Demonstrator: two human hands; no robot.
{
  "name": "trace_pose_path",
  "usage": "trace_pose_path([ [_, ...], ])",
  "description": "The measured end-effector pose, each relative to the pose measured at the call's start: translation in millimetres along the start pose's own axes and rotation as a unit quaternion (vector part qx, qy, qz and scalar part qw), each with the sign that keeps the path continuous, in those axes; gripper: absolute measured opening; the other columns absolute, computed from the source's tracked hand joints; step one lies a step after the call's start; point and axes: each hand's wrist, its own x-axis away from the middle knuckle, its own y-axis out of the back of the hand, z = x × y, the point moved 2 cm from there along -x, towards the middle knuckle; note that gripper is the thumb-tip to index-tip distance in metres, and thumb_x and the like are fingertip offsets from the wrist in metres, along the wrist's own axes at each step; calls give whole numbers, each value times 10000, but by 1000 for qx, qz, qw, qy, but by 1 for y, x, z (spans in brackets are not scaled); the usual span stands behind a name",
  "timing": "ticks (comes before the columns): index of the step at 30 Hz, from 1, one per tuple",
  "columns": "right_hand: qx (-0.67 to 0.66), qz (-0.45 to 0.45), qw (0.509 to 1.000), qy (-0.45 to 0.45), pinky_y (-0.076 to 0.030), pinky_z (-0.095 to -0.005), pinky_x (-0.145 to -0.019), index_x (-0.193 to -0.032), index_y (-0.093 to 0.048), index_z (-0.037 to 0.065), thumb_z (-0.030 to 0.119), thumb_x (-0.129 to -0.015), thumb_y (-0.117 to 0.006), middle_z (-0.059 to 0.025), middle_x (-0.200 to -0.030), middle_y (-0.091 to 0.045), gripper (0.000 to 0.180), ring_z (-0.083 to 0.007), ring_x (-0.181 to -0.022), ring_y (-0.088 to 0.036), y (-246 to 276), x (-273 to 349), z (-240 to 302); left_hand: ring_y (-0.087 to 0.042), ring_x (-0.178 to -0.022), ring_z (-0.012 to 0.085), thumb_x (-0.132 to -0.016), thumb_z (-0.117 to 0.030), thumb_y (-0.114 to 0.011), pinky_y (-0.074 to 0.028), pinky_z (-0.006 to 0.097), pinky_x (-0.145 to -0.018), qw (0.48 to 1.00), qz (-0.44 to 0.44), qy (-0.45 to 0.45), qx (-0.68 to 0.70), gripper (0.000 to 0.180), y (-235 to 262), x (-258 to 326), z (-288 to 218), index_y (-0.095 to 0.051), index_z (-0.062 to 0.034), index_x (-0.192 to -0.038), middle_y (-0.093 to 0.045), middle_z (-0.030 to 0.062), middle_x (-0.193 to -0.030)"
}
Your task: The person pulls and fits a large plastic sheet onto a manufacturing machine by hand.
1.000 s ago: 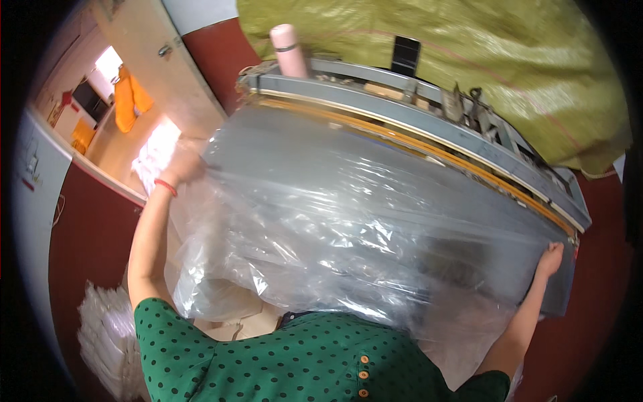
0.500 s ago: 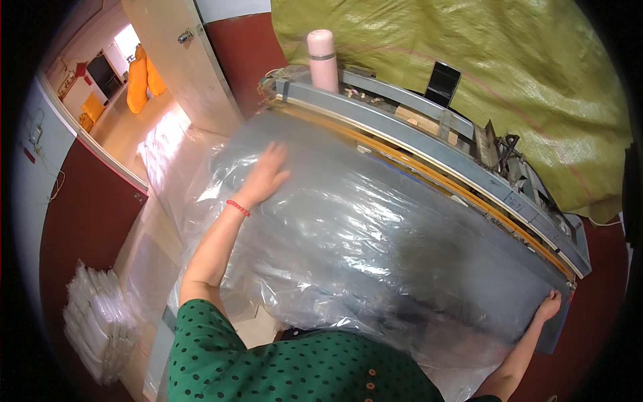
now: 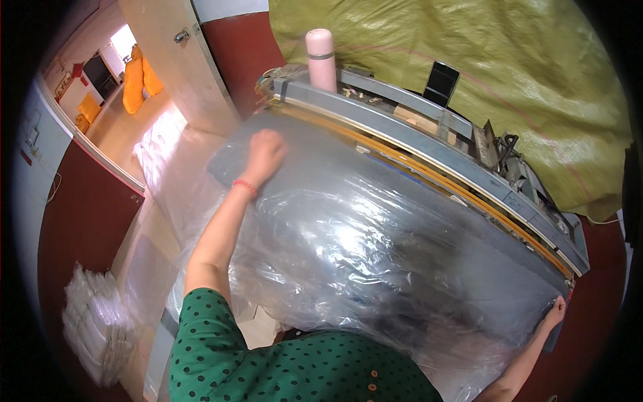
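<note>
**Q:** Condition of the item in hand?
**A:** One plastic sheet [image 3: 348, 234], clear, thin and glossy. It is wrinkled, with bright glare near its middle, and dark patches show through towards the right.

**Q:** Its position?
**A:** Spread over the grey surface [image 3: 516, 251] in front of the person, its near part hanging in loose folds against the green spotted shirt [image 3: 301, 365].

**Q:** State of each grip?
**A:** Right hand [image 3: 554, 313]: fingers pressed together, pinching the sheet at its right end. Left hand [image 3: 266, 153]: over the sheet's far left part, fingers curled and blurred; whether they pinch any film, I cannot tell.

**Q:** Markings or writing?
**A:** Small dark marks on the right part of the metal rail [image 3: 402, 141], too faint to make out.

**Q:** Surroundings?
**A:** A yellow strip [image 3: 435, 171] runs along the rail's near side. Behind the rail stand a pink bottle [image 3: 321, 77] and a dark-screened phone [image 3: 442, 84], the latter against a green tarp [image 3: 522, 60]. A stack of clear bags [image 3: 97, 328] sits at lower left.
</note>
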Motion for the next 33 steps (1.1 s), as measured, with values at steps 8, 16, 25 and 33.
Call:
trace_pose_path([
  [8,-167,50,981,-85,-292,-189,-611,-940,-575,167,288,-867,-538,104,-824,-532,146,-19,-724,-431,90,26,33,-521,-782,249,-701,-133,-650,-418,355,-708,997,-13,56,60,101,0,3,-41,-592,-57,-734,-548,61,-730],
  [16,-158,-80,973,-146,-455,-287,-748,-952,-611,17,152,-819,-590,-52,-919,-606,191,-147,-820,-555,106,9,5,-535,-746,309,-803,-126,-517,-428,386,-681,982,-44,82,166,128,-7,-14,-104,-542,0,-811,-549,174,-784],
  [25,94,-162,973,133,-423,-331,-647,-803,-510,15,127,-830,-462,-118,-716,-525,125,-184,-676,-506,-36,-30,28,-336,-549,42,-878,-184,-470,-293,195,-493,883,-143,289,341,168,-65,-34,-60,-476,-85,-743,-381,-58,-611],
  [33,-172,-121,977,-42,-428,-233,-544,-789,-533,12,90,-795,-589,-16,-636,-550,97,-91,-560,-511,-87,-45,41,-310,-532,39,-838,-150,-568,-266,192,-483,848,-144,273,431,185,-109,-58,-5,-455,-102,-699,-381,-70,-602],
])
